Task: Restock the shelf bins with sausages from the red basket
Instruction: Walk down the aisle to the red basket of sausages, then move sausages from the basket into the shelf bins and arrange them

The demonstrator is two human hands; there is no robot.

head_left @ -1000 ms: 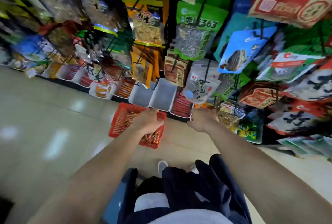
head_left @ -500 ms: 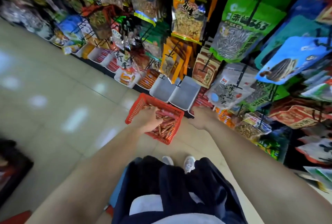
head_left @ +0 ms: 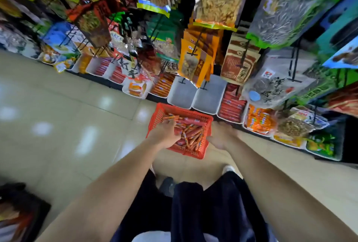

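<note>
The red basket [head_left: 201,154] stands on the floor tiles in front of the bottom shelf, with several orange-red sausages [head_left: 193,135] piled inside. My left hand [head_left: 164,135] reaches into its left half, fingers curled down around a few sausages whose ends stick out past my knuckles. At the basket's right rim my right hand [head_left: 220,135] touches the edge with relaxed fingers and holds nothing. Just behind the basket sit two white bins [head_left: 181,96] [head_left: 209,99] with nothing in them. A bin of red sausages [head_left: 231,109] is to their right.
More white bins with sausages [head_left: 162,86] and snack packs [head_left: 258,120] line the bottom shelf. Hanging snack bags [head_left: 195,63] dangle low over the two bare bins. Beige floor tiles [head_left: 67,115] spread to the left. My legs and shoes are below the basket.
The view has dropped closer to the basket. My left hand has pushed deeper into the sausages, and my right hand has come down from the shelf edge to the basket's right rim.
</note>
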